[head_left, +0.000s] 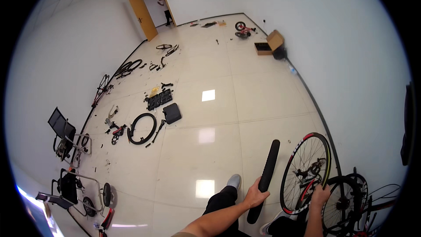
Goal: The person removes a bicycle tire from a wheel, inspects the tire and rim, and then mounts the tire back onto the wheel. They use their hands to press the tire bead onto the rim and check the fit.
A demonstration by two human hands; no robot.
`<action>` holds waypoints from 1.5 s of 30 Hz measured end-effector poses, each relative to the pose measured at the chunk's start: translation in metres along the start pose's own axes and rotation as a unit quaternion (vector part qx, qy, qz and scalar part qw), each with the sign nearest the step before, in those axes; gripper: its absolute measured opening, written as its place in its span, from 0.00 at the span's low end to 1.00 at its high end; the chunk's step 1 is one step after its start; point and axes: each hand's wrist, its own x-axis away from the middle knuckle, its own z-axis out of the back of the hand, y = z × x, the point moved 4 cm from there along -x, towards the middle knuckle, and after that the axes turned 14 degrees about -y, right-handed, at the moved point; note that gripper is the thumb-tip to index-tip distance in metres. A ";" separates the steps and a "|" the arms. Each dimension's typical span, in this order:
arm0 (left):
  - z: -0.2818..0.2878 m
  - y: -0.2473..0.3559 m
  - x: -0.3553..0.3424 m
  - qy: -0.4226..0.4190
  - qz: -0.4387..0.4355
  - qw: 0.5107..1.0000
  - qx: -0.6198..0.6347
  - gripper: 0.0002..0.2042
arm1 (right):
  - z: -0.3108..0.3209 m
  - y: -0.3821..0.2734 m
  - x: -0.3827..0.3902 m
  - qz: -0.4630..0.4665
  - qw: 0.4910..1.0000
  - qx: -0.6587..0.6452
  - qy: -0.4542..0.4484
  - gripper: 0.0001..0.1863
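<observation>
In the head view, the left hand point(255, 196) is closed around a black bicycle tyre point(265, 176), gripping it at about the middle of its length. The tyre stands nearly upright and edge-on, its lower end near the floor beside a grey shoe point(234, 180), its upper end leaning slightly right. Just to the right, the right hand point(319, 194) rests its fingers on the rim of a spoked wheel point(306, 172) with red and yellow marks. The fingers curl over the rim's lower right part, though how firmly they grip cannot be told. The wheel stands upright, close to the tyre but apart from it.

Behind the wheel on the near right, a second wheel point(346, 202) and a tangle of bicycle parts crowd against the wall, leaving little room on that side.

Further left on the tiled floor point(263, 92) lies another black tyre point(141, 128) flat in a ring, with a black case point(172, 113) and an open tool tray point(159, 99) just beyond it. Along the left wall stand bicycle frames point(103, 88) and wheeled frames point(72, 184). At the far end a small red bicycle point(242, 29) lies near an open cardboard box point(269, 44), and a person point(165, 9) stands in the doorway beside a yellow door point(142, 14).
</observation>
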 end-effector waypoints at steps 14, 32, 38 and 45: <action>0.037 0.021 -0.085 -0.006 0.042 0.981 0.189 0.20 | -0.076 -0.018 0.020 -0.049 0.991 0.000 -0.127 0.06; 0.027 0.031 -0.083 -0.065 0.080 0.909 0.405 0.25 | -0.100 -0.006 0.021 -0.101 0.983 -0.002 -0.152 0.13; 0.035 0.024 -0.084 -0.066 0.132 0.893 0.425 0.32 | -0.102 -0.014 0.011 -0.133 0.982 0.030 -0.129 0.14; 0.038 0.021 -0.086 -0.072 0.140 0.905 0.396 0.32 | -0.113 -0.018 0.023 -0.140 0.978 0.042 -0.150 0.12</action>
